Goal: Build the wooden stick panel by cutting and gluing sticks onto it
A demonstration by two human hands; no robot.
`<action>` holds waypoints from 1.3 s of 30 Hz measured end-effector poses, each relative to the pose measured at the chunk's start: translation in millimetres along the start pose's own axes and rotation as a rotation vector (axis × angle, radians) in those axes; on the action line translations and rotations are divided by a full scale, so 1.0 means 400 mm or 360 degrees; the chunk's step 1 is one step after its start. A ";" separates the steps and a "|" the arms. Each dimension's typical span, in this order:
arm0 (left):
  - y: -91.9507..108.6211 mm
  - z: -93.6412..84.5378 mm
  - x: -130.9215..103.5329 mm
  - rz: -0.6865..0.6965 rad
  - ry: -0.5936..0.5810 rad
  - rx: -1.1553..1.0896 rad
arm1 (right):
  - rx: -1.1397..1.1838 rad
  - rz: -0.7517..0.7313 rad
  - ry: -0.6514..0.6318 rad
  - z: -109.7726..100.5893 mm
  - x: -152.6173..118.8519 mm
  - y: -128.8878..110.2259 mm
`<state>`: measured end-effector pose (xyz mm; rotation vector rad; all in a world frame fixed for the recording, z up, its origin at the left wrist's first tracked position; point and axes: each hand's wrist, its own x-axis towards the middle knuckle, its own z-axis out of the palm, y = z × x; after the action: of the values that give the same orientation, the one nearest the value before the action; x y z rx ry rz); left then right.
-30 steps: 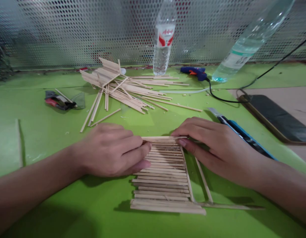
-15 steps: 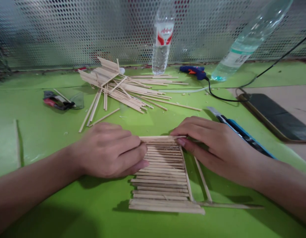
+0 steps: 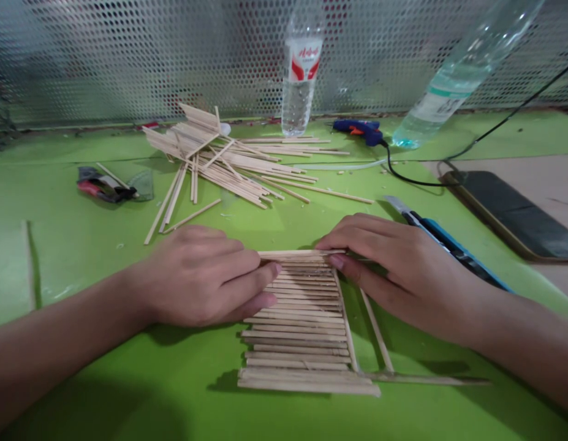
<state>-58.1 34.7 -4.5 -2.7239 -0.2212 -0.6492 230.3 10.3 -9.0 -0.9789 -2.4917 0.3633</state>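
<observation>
A slatted panel of thin wooden sticks point(image 3: 302, 318) lies on the green tabletop between my hands. Along its far edge runs a wooden stick point(image 3: 297, 253). My left hand point(image 3: 210, 275) has curled fingers closed over the left end of that stick and the panel's left side, hiding both. At the far right corner, my right hand point(image 3: 389, 263) pinches the stick's other end between thumb and fingers. Two more sticks join at the panel's right side, a slanting stick point(image 3: 376, 331) and a long stick point(image 3: 431, 380) along the near edge.
Behind lies a pile of loose sticks point(image 3: 238, 165). A blue glue gun point(image 3: 359, 130), a water bottle point(image 3: 303, 79) and a leaning bottle point(image 3: 440, 101) stand by the perforated metal screen point(image 3: 173, 55). Right are a utility knife point(image 3: 449, 245) and a phone point(image 3: 518, 214); left, a dark-and-red item point(image 3: 106, 187).
My left index fingertip has shifted slightly right and up over the panel. My right hand keeps its pinch, and the panel stays in place.
</observation>
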 end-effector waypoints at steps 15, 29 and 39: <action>0.004 -0.002 0.003 0.0022 0.0102 0.0081 | 0.0033 0.0016 -0.0032 -0.007 0.003 -0.002; -0.005 -0.003 0.001 0.0148 0.0107 0.0003 | 0.0030 0.0000 -0.0028 -0.007 0.001 -0.004; -0.007 0.001 -0.001 0.0082 0.0043 0.0021 | 0.0038 0.0009 -0.0031 -0.005 0.003 -0.002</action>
<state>-59.0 37.5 -4.2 -2.6967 -0.1477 -0.6675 229.9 10.5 -6.6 -0.9778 -2.4965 0.4053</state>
